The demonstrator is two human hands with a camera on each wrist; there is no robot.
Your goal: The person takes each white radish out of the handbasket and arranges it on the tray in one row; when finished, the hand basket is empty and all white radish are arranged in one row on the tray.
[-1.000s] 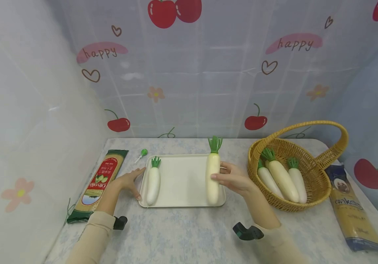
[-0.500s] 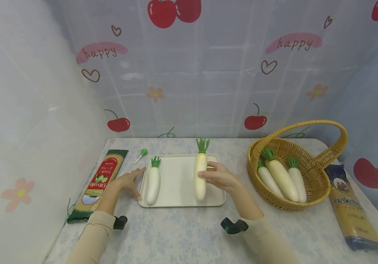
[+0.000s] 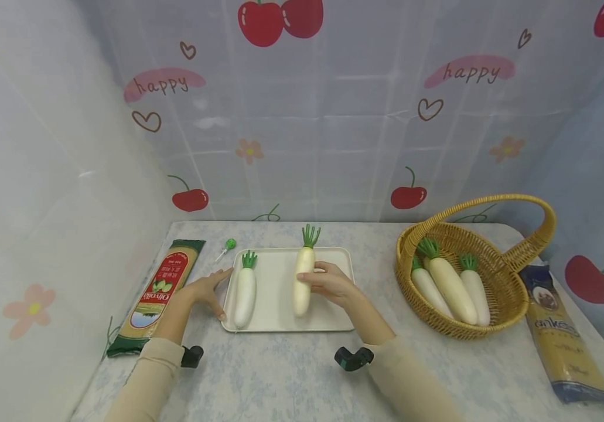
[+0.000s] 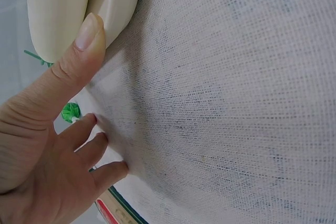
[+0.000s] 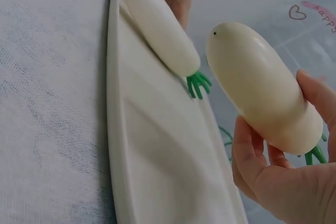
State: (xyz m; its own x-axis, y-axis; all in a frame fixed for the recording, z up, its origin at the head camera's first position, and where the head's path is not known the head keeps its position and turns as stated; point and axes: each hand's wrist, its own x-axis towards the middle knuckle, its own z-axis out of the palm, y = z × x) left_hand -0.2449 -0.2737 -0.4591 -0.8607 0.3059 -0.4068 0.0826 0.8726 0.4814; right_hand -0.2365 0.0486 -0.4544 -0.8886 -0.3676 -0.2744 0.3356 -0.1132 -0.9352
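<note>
Five radishes are in view: one in the right hand (image 3: 330, 283), one lying on the tray and three in the basket. The held radish (image 3: 303, 296) is raised over the middle of the tray (image 3: 276, 299), leaves pointing away from the person; the right wrist view shows it apart from the tray and from the other radish. The right hand pinches it about halfway along, thumb on one side and fingers on the other, parted by the radish's thickness. The tray radish (image 3: 246, 296) lies lengthwise along the left side, leaves also at the far end. Beside it, the left hand (image 3: 202, 292) has its thumb and fingers spread wide and grips nothing; its thumb tip is at the tray's near left corner, though whether it presses there I cannot tell. One basket (image 3: 509, 284), with one arched handle, stands to the right, and its three radishes (image 3: 451, 293) lie side by side, leaves toward the far side. There are two packets: one green-ended packet (image 3: 159, 293) at the left, partly behind the left forearm, and one blue-ended packet (image 3: 565, 340) to the right of the basket. One green lollipop (image 3: 230, 243) lies just beyond the tray's far left corner. Two black devices (image 3: 353, 358) show, one at each wrist, and two "happy" prints (image 3: 470, 71) mark the curtain (image 3: 333, 135).
</note>
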